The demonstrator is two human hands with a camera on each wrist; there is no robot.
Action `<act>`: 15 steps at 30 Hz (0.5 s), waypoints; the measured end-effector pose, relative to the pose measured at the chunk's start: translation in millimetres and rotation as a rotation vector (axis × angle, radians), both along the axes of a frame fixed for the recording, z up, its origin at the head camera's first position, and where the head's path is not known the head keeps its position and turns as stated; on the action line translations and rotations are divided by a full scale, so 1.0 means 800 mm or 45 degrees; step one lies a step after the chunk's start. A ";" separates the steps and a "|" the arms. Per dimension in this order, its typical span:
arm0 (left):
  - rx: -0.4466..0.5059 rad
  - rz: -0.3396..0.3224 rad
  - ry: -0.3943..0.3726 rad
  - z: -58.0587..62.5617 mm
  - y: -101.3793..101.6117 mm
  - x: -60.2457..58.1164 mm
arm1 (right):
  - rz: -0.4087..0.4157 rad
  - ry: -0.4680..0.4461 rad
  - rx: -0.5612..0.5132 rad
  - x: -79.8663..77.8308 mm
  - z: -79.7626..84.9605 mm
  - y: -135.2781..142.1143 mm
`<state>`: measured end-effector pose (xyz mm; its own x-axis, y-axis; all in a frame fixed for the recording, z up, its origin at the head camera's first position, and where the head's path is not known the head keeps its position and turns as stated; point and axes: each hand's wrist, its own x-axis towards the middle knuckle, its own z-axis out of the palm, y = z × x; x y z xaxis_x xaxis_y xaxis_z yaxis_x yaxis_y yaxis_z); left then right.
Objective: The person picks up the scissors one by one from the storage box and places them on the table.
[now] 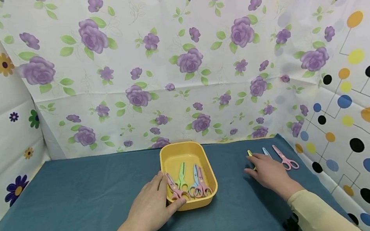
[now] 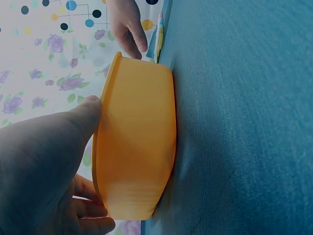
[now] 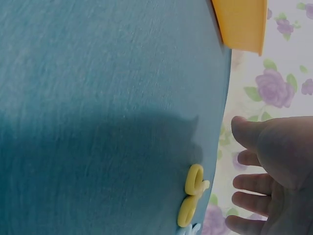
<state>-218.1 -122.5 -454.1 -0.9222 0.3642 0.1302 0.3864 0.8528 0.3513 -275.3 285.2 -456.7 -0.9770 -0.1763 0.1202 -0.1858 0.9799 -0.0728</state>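
A person in pale yellow sleeves worked at a teal-covered surface (image 1: 77, 209) walled in by floral and dotted sheets. The left hand (image 1: 153, 205) lay against the near-left corner of a yellow tray (image 1: 208, 167), its thumb hooked on the front wall and its fingers resting up along the left rim; the left wrist view showed the thumb pressed to the tray's rim and the fingers curled at its outer wall, so the hand gripped the tray. Inside the tray lay four small scissors: a pink pair (image 1: 173, 186) nearest the left hand, a green pair (image 1: 181, 176), a blue pair (image 1: 194, 181) and another pink pair (image 1: 202, 184). Well to the right of the tray, the right hand (image 1: 267, 171) hovered palm-down over the cloth, its fingers spread, relaxed and holding nothing, the forearm angled in from the lower right. It hung above yellow scissors (image 3: 194, 193), whose handles showed clear of the fingers in the right wrist view. Just beyond lay a second blue pair (image 1: 266, 151) and a third pink pair (image 1: 285, 158), untouched.
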 end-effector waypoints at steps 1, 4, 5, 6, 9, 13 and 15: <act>0.000 0.001 0.001 0.000 0.000 0.000 | 0.006 0.003 -0.003 0.000 0.001 -0.001; 0.001 0.001 0.003 0.000 0.000 0.000 | 0.024 0.013 -0.024 0.001 0.001 -0.003; 0.001 0.000 0.003 -0.001 0.000 0.000 | 0.033 0.017 -0.030 0.001 0.002 -0.004; 0.001 0.001 0.003 -0.001 0.000 0.000 | 0.039 0.020 -0.036 0.002 0.002 -0.005; -0.002 -0.002 0.002 -0.001 0.000 0.000 | 0.054 0.028 -0.055 0.003 0.002 -0.007; -0.009 -0.002 0.002 -0.001 0.000 0.000 | 0.067 0.035 -0.054 0.003 0.000 -0.010; -0.009 -0.001 0.002 -0.001 0.000 0.000 | 0.064 0.032 -0.049 0.002 -0.001 -0.011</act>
<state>-218.2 -122.7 -454.7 -0.9216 0.3660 0.1290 0.3877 0.8550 0.3445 -273.5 276.4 -457.5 -0.9637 -0.2197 0.1518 -0.2367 0.9659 -0.1047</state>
